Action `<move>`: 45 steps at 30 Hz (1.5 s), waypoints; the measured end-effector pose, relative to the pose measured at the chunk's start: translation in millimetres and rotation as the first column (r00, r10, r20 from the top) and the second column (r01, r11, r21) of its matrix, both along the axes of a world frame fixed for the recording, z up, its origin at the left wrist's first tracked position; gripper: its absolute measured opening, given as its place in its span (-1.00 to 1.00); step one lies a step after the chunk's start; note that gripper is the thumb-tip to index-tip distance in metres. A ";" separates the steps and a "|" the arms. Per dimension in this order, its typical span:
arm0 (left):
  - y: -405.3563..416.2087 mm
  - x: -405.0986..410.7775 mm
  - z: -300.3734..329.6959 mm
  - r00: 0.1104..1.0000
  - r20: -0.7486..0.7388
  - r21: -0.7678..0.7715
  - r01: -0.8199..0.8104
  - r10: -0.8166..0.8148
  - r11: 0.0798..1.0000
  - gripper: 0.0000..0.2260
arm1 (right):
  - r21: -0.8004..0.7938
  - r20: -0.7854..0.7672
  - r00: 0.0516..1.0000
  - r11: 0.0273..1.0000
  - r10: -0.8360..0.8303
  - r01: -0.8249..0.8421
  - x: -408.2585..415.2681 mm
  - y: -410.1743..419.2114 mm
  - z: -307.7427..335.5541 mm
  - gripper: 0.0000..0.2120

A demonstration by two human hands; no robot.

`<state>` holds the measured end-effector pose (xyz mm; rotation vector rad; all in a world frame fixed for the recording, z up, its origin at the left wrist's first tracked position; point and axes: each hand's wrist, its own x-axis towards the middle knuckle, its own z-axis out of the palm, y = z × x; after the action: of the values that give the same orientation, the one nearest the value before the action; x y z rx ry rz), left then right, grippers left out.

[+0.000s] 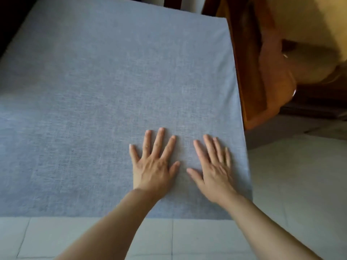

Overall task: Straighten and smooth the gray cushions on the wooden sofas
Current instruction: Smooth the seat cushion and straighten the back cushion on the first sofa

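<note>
A large gray seat cushion [105, 87] fills most of the view, its fabric flat and without visible creases. Both my hands lie palm down on its front right part, side by side with fingers spread and straight. My left hand [154, 162] presses the fabric a little left of my right hand [214, 166], which rests close to the cushion's right edge. Neither hand holds anything. The cushion's front edge runs just below my wrists.
The sofa's brown wooden armrest [262, 76] borders the cushion on the right. Dark wooden slats [172, 1] of the backrest show at the top. Pale floor tiles [187, 239] lie in front and to the right. A yellow wall [319, 19] stands at the upper right.
</note>
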<state>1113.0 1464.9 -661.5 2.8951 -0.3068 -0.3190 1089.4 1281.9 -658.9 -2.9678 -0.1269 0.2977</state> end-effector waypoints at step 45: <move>-173.6 -59.6 50.2 0.553 -0.391 0.161 -0.746 0.736 0.646 -0.32 | -0.129 -0.443 0.455 0.447 0.772 -0.885 106.9 -96.0 57.6 -0.24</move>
<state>1053.4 1291.4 -611.3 2.5103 0.9733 -0.7428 1196.3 1185.9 -601.3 -2.7981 -1.7303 1.0093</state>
